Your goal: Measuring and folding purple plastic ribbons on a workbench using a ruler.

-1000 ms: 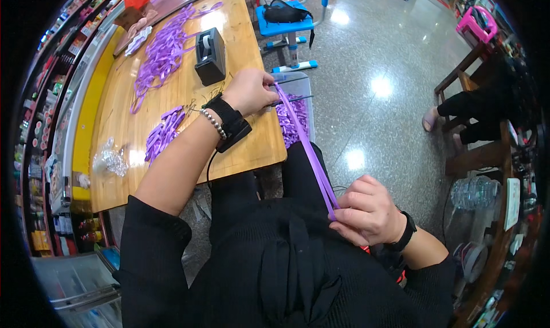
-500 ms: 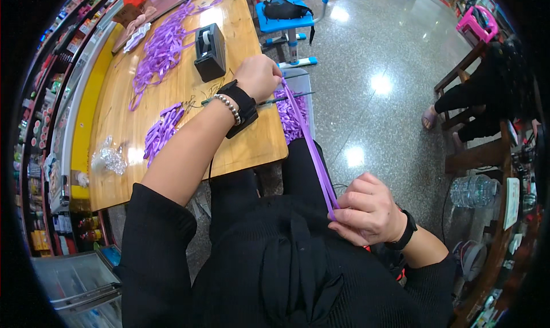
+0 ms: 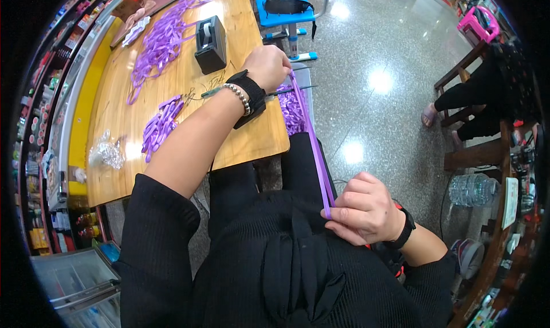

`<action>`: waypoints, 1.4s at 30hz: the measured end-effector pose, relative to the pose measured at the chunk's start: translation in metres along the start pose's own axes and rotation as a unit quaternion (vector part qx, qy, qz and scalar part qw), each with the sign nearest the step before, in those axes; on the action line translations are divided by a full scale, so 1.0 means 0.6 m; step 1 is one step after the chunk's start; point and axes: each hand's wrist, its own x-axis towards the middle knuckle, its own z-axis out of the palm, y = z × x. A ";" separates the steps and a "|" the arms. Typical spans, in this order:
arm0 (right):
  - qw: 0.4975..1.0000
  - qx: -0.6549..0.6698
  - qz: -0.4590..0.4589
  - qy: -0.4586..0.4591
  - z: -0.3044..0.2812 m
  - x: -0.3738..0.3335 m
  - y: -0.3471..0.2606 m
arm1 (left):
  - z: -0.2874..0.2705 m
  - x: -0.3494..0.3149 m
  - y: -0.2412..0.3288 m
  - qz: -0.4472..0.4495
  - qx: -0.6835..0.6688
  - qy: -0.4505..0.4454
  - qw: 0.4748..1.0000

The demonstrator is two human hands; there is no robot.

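Note:
A doubled length of purple ribbon (image 3: pixel 314 141) is stretched taut between my two hands. My left hand (image 3: pixel 268 67) pinches its far end, just past the table's right edge. Near my lap, my right hand (image 3: pixel 365 211) grips the other end between thumb and fingers. Below the left hand, a translucent bin (image 3: pixel 310 81) holds a mass of purple ribbon pieces (image 3: pixel 293 111). A thin dark rod (image 3: pixel 298 89) lies across the bin. On the table, a small bundle of purple ribbons (image 3: pixel 162 127) rests left of my forearm, with a large tangled ribbon heap (image 3: pixel 159 41) farther back.
A black tape dispenser (image 3: pixel 210 46) stands on the wooden table (image 3: pixel 243 147). Crumpled clear plastic (image 3: pixel 107 151) lies near its left edge. Past the table is a blue stool (image 3: pixel 281 18) with a black bag on it. Another person's legs (image 3: pixel 464 107) show at right.
My left hand has shifted slightly right and away from me, with the ribbon's far end. My right hand keeps its grip and has moved slightly left.

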 end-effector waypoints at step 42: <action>0.900 0.174 0.368 -0.154 0.166 -0.139 0.151 | 0.001 -0.133 0.033 0.186 0.095 0.016 0.978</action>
